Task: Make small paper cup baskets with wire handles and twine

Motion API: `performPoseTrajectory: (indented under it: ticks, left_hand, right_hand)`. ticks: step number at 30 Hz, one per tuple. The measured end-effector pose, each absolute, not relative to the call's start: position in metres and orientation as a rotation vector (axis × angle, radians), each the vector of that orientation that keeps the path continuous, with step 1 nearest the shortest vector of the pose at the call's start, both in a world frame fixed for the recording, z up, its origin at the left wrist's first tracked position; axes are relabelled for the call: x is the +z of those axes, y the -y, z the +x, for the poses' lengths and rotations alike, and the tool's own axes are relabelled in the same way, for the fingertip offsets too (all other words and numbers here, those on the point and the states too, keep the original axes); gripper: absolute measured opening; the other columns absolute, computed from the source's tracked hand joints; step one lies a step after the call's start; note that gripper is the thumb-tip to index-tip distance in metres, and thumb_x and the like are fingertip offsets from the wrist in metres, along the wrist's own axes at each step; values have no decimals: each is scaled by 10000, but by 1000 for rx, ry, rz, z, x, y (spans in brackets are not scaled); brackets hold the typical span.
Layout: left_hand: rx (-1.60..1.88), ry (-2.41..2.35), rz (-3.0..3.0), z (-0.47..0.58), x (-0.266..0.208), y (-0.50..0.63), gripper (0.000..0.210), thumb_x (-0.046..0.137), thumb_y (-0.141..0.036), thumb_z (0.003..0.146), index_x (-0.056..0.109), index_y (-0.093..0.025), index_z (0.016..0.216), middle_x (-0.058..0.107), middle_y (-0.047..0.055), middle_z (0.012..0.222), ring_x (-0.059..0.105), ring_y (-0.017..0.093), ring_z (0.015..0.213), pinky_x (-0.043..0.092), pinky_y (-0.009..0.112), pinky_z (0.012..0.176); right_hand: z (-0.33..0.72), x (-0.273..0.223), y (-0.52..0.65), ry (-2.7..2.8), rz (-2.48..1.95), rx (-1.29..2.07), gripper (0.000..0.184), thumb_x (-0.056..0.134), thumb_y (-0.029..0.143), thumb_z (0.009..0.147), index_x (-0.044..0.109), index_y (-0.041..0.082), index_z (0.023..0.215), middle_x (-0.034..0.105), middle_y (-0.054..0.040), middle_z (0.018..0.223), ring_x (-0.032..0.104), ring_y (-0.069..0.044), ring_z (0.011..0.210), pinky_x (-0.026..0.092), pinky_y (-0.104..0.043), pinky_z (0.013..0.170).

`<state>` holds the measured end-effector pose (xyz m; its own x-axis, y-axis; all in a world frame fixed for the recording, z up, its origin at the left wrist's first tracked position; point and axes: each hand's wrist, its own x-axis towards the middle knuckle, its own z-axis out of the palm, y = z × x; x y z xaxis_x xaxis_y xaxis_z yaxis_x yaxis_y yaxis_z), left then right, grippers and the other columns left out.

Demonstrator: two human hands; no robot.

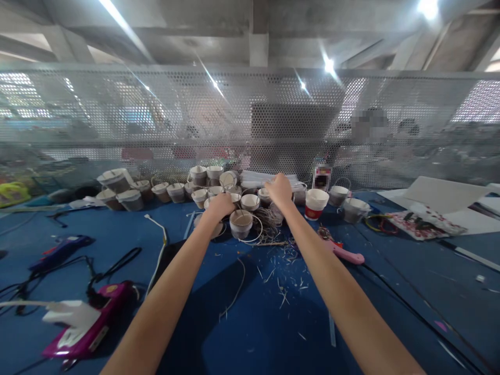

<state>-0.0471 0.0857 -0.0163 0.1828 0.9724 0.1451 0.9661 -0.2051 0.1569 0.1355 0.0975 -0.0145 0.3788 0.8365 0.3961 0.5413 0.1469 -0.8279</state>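
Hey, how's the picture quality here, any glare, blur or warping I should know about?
Head view: ceiling lamps flare into streaks; the mesh screen bows with wide-angle distortion and everything behind it is hazy; the left hand and right hand are slightly soft among the small buckets; the arms throw shadows on the blue table.

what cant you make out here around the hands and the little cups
- Head view: what the left hand grips, if anything; its fingers curl down out of sight among the small cups.
- Head view: what the right hand touches; the hand's back covers it.
- Head view: the area behind the perforated screen, blurred by mesh and glare.
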Motion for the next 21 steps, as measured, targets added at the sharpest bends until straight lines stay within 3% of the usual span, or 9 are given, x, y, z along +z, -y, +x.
performPoseTrajectory:
  ticks: [3, 6, 9, 13, 17, 21]
  left_hand:
    - [287, -2059, 2376, -47, -11, -80, 322, 457, -224, 688, 633, -96, 925, 635, 206, 999, 584, 316, 952, 438, 367, 778]
    - [274, -2108, 2370, -46, -4, -75, 331, 432, -256, 715, 636, -98, 922, 633, 203, 1009, 585, 311, 949, 445, 354, 764]
    - [279, -2143, 2364, -47, 2, -72, 352, 428, -276, 714, 629, -94, 938, 630, 198, 1023, 584, 310, 947, 450, 347, 748]
    - [271, -2160, 2379, -49, 4, -71, 367, 432, -309, 713, 621, -112, 958, 631, 169, 1038, 580, 295, 958, 450, 326, 750]
    - [229, -2162, 2376, -48, 3, -73, 387, 432, -325, 714, 615, -101, 971, 623, 175, 1057, 573, 301, 974, 444, 329, 764]
    - [189, -2181, 2339, -47, 4, -72, 386, 434, -330, 719, 603, -123, 998, 618, 149, 1080, 569, 269, 993, 436, 299, 787]
  right_hand:
    - [153, -18, -109, 1323, -1668, 307, 317, 648, 119, 512, 498, 144, 790, 542, -160, 1038, 528, -270, 990, 423, -358, 830]
    - [166, -27, -128, 1354, -1712, 379, 185, 619, 113, 518, 523, 139, 675, 606, -136, 838, 560, -263, 926, 447, -314, 764]
    - [173, -38, -146, 1384, -1776, 482, 46, 571, 137, 570, 526, 147, 566, 591, -76, 580, 606, -223, 724, 461, -270, 613]
    - [175, -46, -160, 1489, -1849, 572, 126, 608, 192, 561, 528, 154, 472, 517, -21, 404, 592, -193, 579, 424, -233, 514]
    - [176, -48, -166, 1592, -1905, 532, 96, 617, 134, 527, 560, 144, 451, 539, -32, 417, 606, -204, 653, 409, -220, 549]
    - [178, -51, -166, 1619, -1935, 497, 79, 572, 103, 563, 644, 134, 570, 614, -45, 527, 618, -189, 703, 409, -205, 578]
